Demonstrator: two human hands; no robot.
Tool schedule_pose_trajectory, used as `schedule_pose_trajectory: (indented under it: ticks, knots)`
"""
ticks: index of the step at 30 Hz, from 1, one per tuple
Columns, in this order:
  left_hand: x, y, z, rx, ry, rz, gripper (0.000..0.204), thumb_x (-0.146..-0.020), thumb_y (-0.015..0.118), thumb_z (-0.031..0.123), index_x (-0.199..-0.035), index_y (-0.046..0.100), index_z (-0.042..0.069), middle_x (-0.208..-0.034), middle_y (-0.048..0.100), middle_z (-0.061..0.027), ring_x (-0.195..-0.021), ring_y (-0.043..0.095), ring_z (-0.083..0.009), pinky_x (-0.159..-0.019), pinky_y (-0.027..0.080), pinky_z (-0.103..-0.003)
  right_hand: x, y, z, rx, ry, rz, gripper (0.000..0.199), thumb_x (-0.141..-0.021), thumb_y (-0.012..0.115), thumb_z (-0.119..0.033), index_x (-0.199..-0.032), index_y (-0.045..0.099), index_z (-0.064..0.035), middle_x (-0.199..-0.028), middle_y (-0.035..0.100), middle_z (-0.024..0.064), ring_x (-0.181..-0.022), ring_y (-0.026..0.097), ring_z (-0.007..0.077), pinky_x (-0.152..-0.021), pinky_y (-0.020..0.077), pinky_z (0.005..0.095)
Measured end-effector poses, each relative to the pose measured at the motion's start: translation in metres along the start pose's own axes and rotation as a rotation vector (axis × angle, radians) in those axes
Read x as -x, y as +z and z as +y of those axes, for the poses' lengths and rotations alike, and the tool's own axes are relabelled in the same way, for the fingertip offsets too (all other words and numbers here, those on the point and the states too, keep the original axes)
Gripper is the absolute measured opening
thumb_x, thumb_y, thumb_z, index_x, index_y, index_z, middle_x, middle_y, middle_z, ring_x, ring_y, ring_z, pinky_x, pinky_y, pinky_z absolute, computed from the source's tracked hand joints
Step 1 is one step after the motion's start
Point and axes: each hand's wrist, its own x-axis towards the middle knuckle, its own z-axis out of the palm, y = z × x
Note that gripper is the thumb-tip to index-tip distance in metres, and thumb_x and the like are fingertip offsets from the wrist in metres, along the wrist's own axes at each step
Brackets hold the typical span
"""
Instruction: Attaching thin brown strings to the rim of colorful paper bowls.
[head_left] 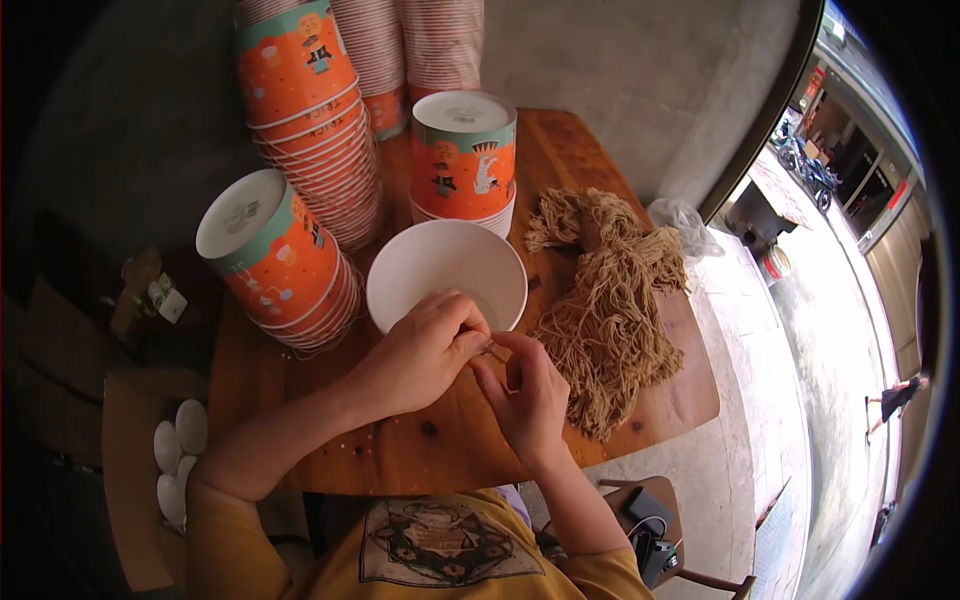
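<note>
A white paper bucket (448, 262) stands with its mouth up near the middle of the wooden table. At its near rim, my left hand (432, 345) is closed in a pinch, its fingers over the bucket's edge. My right hand (525, 395) meets it fingertip to fingertip, also pinching. Between the fingertips shows a small tan piece (493, 350), like a bit of cord; most of it is hidden by the fingers. Just right of the hands lies a heap of tan cords (620, 315), loosely tangled.
Upside-down orange bucket stacks stand at the left (285, 260) and behind (465, 160). A taller stack (310, 120) leans at the back left. A cardboard box (135, 480) with white cups sits below left. A chair (660, 520) holding dark items is below right. A clear plastic bag (685, 225) lies beyond the cords.
</note>
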Motion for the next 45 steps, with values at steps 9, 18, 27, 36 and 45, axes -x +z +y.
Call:
schedule_pose_trajectory:
  ticks: [9, 18, 27, 36, 45]
  knots:
    - [0.004, 0.012, 0.001, -0.185, 0.112, 0.086, 0.01, -0.09, 0.056, 0.001, -0.094, 0.047, 0.001, -0.095, 0.054, -0.0156, -0.095, 0.053, -0.0358, -0.082, 0.044, -0.045, 0.0, 0.004, 0.006, 0.03, -0.101, 0.083, 0.02, -0.081, 0.074, -0.006, -0.094, 0.06, -0.0072, -0.072, 0.061, 0.0053, -0.055, 0.058, 0.0159, -0.051, 0.0469, 0.0284]
    - [0.003, 0.012, -0.006, -0.238, 0.147, 0.116, 0.01, -0.089, 0.055, -0.001, -0.093, 0.046, 0.002, -0.093, 0.051, -0.0149, -0.092, 0.051, -0.0354, -0.081, 0.044, -0.045, 0.004, -0.001, -0.001, -0.008, 0.063, -0.02, 0.018, -0.083, 0.073, -0.008, -0.096, 0.06, -0.0071, -0.064, 0.057, 0.0049, -0.051, 0.054, 0.0153, -0.05, 0.0454, 0.0287]
    - [0.005, 0.011, -0.013, -0.31, 0.251, 0.167, 0.015, -0.087, 0.059, 0.001, -0.095, 0.047, 0.003, -0.092, 0.052, -0.0132, -0.09, 0.052, -0.0344, -0.08, 0.044, -0.043, 0.012, 0.0, 0.0, -0.231, 0.184, -0.057, 0.014, -0.086, 0.07, -0.005, -0.098, 0.063, -0.0046, -0.065, 0.056, 0.0043, -0.054, 0.051, 0.0111, -0.053, 0.0443, 0.0245]
    - [0.035, -0.012, -0.012, -0.408, 0.312, 0.016, 0.016, -0.085, 0.064, 0.006, -0.098, 0.056, 0.008, -0.094, 0.055, -0.0073, -0.095, 0.054, -0.0279, -0.09, 0.04, -0.042, -0.02, -0.068, 0.0, 0.004, -0.054, -0.299, 0.009, -0.086, 0.07, -0.007, -0.092, 0.064, -0.0042, -0.081, 0.057, 0.0095, -0.069, 0.061, 0.0257, -0.06, 0.0493, 0.0339]
    - [0.071, -0.035, -0.008, -0.52, 0.335, 0.092, 0.014, -0.084, 0.062, 0.007, -0.096, 0.058, 0.011, -0.097, 0.055, -0.0037, -0.102, 0.055, -0.0222, -0.105, 0.031, -0.045, -0.054, -0.013, -0.022, 0.008, -0.254, -0.384, 0.007, -0.086, 0.067, -0.007, -0.091, 0.062, -0.0052, -0.086, 0.062, 0.01, -0.079, 0.065, 0.0318, -0.067, 0.0533, 0.0383]
